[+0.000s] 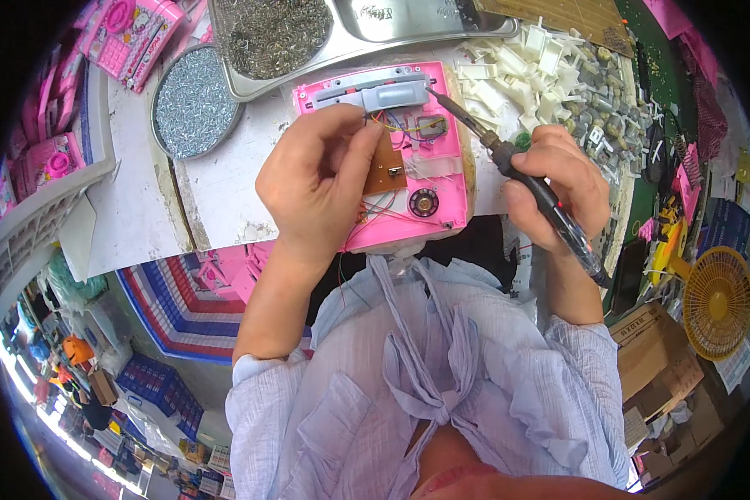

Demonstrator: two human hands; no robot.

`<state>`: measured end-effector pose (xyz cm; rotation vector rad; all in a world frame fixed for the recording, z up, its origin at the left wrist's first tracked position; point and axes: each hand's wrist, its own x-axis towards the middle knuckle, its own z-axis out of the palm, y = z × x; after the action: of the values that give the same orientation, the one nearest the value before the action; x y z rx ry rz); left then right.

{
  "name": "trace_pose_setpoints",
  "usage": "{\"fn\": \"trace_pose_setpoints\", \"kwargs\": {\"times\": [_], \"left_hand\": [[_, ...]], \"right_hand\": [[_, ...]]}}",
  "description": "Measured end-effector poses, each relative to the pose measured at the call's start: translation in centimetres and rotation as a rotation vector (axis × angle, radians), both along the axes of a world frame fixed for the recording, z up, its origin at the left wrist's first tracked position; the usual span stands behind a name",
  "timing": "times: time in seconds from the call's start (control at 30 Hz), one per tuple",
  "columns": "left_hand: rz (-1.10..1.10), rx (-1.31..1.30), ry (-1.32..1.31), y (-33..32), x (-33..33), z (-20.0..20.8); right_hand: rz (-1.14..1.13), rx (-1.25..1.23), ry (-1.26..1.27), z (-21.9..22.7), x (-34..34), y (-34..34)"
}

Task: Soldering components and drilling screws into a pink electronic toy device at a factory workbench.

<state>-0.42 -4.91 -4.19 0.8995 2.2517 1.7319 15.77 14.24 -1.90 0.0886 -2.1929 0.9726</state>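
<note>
I have the right hand (pixel 562 179) clamped on a black soldering iron (pixel 507 155), tip over the pink casing (pixel 452 200); can't tell if the left hand (pixel 312 171) pinches wires (pixel 389 125).

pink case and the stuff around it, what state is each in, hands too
Pink case: open, speaker and wires exposed
Left hand: thumb and finger close together over case
Right hand: closed around black tool
Black tool: slanted, tip by blue-grey part
Round dish: filled with metal pieces
Metal tray: left section filled with small parts
Fan: can't tell if running
</note>
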Motion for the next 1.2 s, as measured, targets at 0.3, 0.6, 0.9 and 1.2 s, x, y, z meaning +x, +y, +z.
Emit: {"fn": "trace_pose_setpoints", "kwargs": {"times": [0.3,0.6,0.9,1.2], "left_hand": [[-0.188,-0.168,0.536,1.1,-1.0,0.3],[-0.147,-0.143,0.51,0.9,-0.8,-0.4],[-0.095,-0.184,0.447,1.2,-0.9,0.0],[-0.107,-0.227,0.485,1.0,-1.2,-0.1]], "right_hand": [[-0.044,-0.001,0.002,0.0,1.0,0.3],[-0.024,-0.01,0.011,-0.1,0.8,0.2],[0.021,0.002,0.015,0.2,0.3,-0.1],[-0.04,-0.248,-0.114,-0.9,-0.3,-2.7]]}}
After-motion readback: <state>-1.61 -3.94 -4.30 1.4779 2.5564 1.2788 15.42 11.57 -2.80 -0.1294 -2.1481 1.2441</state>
